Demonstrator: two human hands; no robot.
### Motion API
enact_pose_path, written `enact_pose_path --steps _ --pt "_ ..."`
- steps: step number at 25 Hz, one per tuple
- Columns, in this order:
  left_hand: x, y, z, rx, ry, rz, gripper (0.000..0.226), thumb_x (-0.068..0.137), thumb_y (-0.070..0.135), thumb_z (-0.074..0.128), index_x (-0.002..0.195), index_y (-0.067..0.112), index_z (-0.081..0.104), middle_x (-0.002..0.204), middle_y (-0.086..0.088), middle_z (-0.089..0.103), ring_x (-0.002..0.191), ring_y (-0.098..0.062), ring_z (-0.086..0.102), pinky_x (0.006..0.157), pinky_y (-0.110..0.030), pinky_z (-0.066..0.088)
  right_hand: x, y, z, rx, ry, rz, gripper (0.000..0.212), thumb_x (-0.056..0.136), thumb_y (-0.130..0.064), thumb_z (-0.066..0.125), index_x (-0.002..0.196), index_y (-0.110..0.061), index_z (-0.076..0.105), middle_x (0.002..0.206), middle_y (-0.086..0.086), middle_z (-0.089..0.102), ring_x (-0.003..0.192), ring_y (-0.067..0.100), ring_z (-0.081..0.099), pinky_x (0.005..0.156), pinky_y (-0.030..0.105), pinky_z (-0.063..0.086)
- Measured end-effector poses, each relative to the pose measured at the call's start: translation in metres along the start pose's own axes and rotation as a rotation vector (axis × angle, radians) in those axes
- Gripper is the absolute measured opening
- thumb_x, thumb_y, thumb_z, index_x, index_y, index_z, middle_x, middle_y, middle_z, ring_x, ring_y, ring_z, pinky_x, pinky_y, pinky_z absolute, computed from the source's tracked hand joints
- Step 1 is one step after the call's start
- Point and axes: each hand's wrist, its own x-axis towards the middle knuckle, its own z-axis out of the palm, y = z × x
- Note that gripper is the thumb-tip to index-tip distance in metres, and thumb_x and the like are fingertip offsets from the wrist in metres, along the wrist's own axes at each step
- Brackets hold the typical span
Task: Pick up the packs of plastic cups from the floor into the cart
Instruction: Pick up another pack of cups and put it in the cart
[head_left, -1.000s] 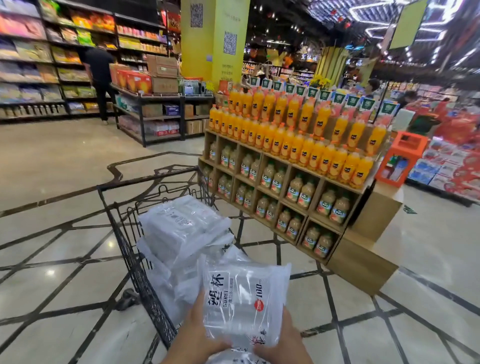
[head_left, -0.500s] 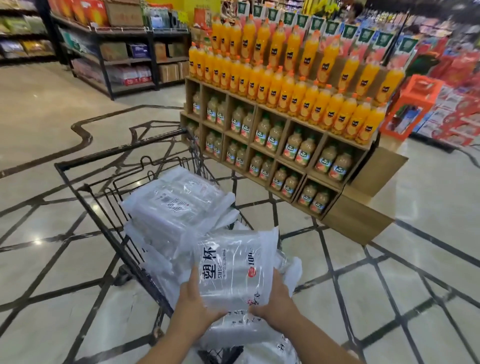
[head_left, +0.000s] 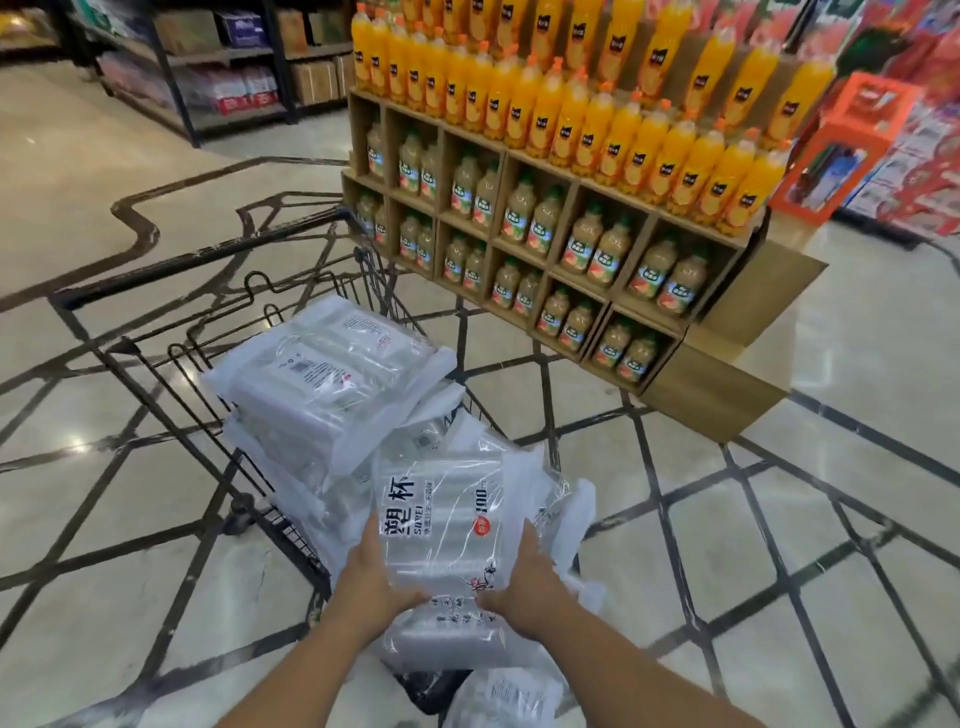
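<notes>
A clear pack of plastic cups (head_left: 447, 525) with black lettering lies on the pile at the near end of the black wire cart (head_left: 182, 270). My left hand (head_left: 371, 577) grips its left edge and my right hand (head_left: 524, 582) grips its right edge. Several other white and clear packs (head_left: 322, 374) are stacked in the cart beyond it. Another pack (head_left: 504, 696) shows at the bottom of the view, below my arms.
A cardboard display of orange and pale juice bottles (head_left: 571, 171) stands just beyond and right of the cart. Dark store shelving (head_left: 223, 78) runs along the far left. An orange stand (head_left: 847, 150) sits at the right. Glossy tiled floor (head_left: 130, 519) surrounds the cart.
The pack in my two hands has come down onto the pile in the cart. The view has tilted downward and closer to the cart.
</notes>
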Motion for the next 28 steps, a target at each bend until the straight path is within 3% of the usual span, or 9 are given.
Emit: enact_pose_path --steps 1,4,9,13,16,21,26,28 --pt "0.004 -0.001 -0.004 0.024 0.005 -0.006 0.146 0.061 0.037 0.097 0.157 0.039 -0.012 0.150 -0.014 0.037 0.135 -0.030 0.042 0.109 -0.042 0.038 0.003 -0.002 0.004 -0.010 0.002 -0.003 0.128 0.087 -0.038 0.083 0.162 -0.030 -0.020 0.169 0.020 0.017 0.135 0.034 0.051 0.084 0.028 0.052" --pt "0.008 -0.007 -0.011 0.124 0.069 0.000 0.148 0.053 0.047 0.097 0.158 0.040 -0.006 0.150 -0.011 0.038 0.136 -0.030 0.039 0.110 -0.048 0.040 0.006 -0.003 0.013 -0.062 0.000 -0.008 0.128 0.087 -0.045 0.080 0.161 -0.032 -0.023 0.169 0.022 0.013 0.140 0.038 0.048 0.110 0.045 0.046" --pt "-0.006 0.002 -0.006 0.389 0.089 0.119 0.133 0.068 0.069 0.079 0.160 0.029 -0.010 0.168 -0.005 0.002 0.154 -0.029 0.005 0.121 -0.044 0.024 0.000 0.006 0.004 -0.030 0.038 -0.019 0.132 0.081 -0.053 0.084 0.163 -0.034 -0.018 0.172 0.015 0.008 0.150 0.036 0.036 0.120 0.049 0.035" --pt "-0.006 0.019 -0.005 0.469 0.079 0.275 0.132 0.067 0.080 0.070 0.159 0.030 -0.011 0.168 -0.004 0.003 0.154 -0.026 0.005 0.123 -0.041 0.017 -0.016 0.014 -0.017 -0.003 0.133 -0.050 0.131 0.077 -0.056 0.086 0.165 -0.030 -0.008 0.167 0.009 0.018 0.151 0.032 0.031 0.120 0.047 0.034" --pt "-0.001 0.040 0.006 0.464 0.062 0.413 0.129 0.069 0.078 0.070 0.159 0.029 -0.006 0.169 -0.002 0.003 0.154 -0.025 0.002 0.124 -0.041 0.010 -0.030 0.029 -0.027 0.037 0.226 -0.037 0.129 0.076 -0.058 0.085 0.165 -0.032 -0.004 0.169 0.005 0.013 0.153 0.028 0.026 0.121 0.045 0.032" --pt "-0.001 0.088 0.043 0.447 -0.034 0.633 0.124 0.070 0.074 0.072 0.160 0.028 0.001 0.168 -0.002 0.006 0.155 -0.025 0.003 0.124 -0.042 0.008 -0.060 0.074 -0.033 0.103 0.358 0.074 0.123 0.080 -0.061 0.080 0.165 -0.030 -0.002 0.167 0.004 0.012 0.151 0.027 0.028 0.118 0.040 0.034" --pt "-0.013 0.122 0.100 0.478 -0.113 0.832 0.118 0.069 0.085 0.055 0.161 0.025 0.008 0.167 -0.005 0.014 0.154 -0.027 0.010 0.121 -0.036 0.004 -0.092 0.133 -0.038 0.105 0.416 0.222 0.122 0.083 -0.065 0.075 0.166 -0.026 -0.006 0.169 0.006 0.007 0.154 0.027 0.023 0.118 0.039 0.033" --pt "-0.017 0.132 0.122 0.511 -0.144 0.837 0.116 0.073 0.079 0.062 0.161 0.026 0.009 0.168 -0.007 0.013 0.155 -0.028 0.009 0.120 -0.035 0.004 -0.100 0.157 -0.047 0.077 0.422 0.257 0.122 0.084 -0.066 0.074 0.166 -0.026 -0.007 0.170 0.007 0.005 0.155 0.028 0.020 0.118 0.038 0.032"
